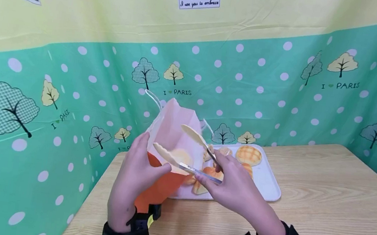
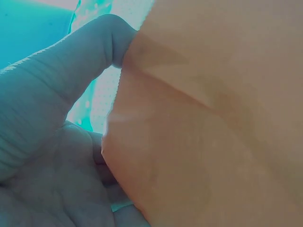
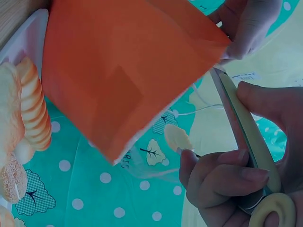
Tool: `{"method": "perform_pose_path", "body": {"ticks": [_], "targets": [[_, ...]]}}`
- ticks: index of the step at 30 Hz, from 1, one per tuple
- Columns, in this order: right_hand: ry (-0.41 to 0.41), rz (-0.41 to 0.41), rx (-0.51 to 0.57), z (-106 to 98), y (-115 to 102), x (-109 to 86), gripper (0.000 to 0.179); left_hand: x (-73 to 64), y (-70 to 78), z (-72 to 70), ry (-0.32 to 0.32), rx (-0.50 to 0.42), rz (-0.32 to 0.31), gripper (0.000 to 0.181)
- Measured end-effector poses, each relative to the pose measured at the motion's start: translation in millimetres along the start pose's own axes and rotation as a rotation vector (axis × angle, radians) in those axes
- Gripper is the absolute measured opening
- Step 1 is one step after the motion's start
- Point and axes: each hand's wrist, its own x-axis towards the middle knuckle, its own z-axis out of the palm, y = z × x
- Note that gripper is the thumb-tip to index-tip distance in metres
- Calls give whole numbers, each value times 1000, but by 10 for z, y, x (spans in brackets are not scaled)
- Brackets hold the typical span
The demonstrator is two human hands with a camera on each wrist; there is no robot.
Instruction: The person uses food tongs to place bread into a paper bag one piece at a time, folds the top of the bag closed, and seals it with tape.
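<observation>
A patterned curtain (image 1: 257, 20) stands along the back and left edges of the table (image 1: 332, 213). The wood surface runs from the right side of the white tray (image 1: 269, 188) to the table's far right corner, and from the tray's front rim toward the near side; the table's front edge is out of frame. The tray lies close to the back edge, its left end hidden by the paper bag (image 1: 156, 192). The bag, orange outside and pale pink inside, is between the tray and the table's left edge, tilted with its mouth toward the person; whether its base rests on anything cannot be told. The left hand (image 1: 137, 174) grasps the bag's left rim, thumb on one face and fingers on the other. The right hand (image 1: 235, 184) grasps the tongs (image 1: 199, 170), thumb on one arm and fingers on the other. The tongs' cream tips stand spread at the bag's mouth, with nothing pinched between them; their depth inside cannot be judged. A pale round piece (image 1: 183, 157) lies inside the bag. On the tray, a round crosshatched bread (image 1: 249, 155) sits near the far right corner and a twisted roll (image 3: 35, 106) lies beside other breads. White cord handles (image 1: 153, 98) project from the bag's rim.
</observation>
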Motion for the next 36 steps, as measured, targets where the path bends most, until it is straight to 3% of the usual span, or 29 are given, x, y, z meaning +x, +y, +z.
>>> {"method": "perform_pose_path", "body": {"ticks": [6, 13, 18, 21, 24, 29, 32, 36], "targets": [[37, 4, 20, -166, 2, 19, 76, 7, -11, -2, 4, -11, -8, 87], [115, 64, 41, -584, 152, 12, 81, -1, -41, -36, 19, -19, -51, 85], [164, 131, -92, -854, 445, 30, 84, 4, -41, -34, 25, -12, -52, 86], [73, 183, -217, -934, 651, 43, 88, 7, -36, -27, 23, -17, -54, 86], [-98, 220, -303, -934, 820, 38, 88, 7, -31, -20, 20, -21, -57, 86], [-361, 290, -394, -764, 937, 33, 60, 6, -43, -15, 21, -19, -58, 85], [-445, 329, -432, -668, 936, 32, 51, 7, -58, -13, 21, -18, -57, 85], [-479, 386, -448, -709, 946, 12, 47, 6, -68, -9, 19, -14, -57, 85]]}}
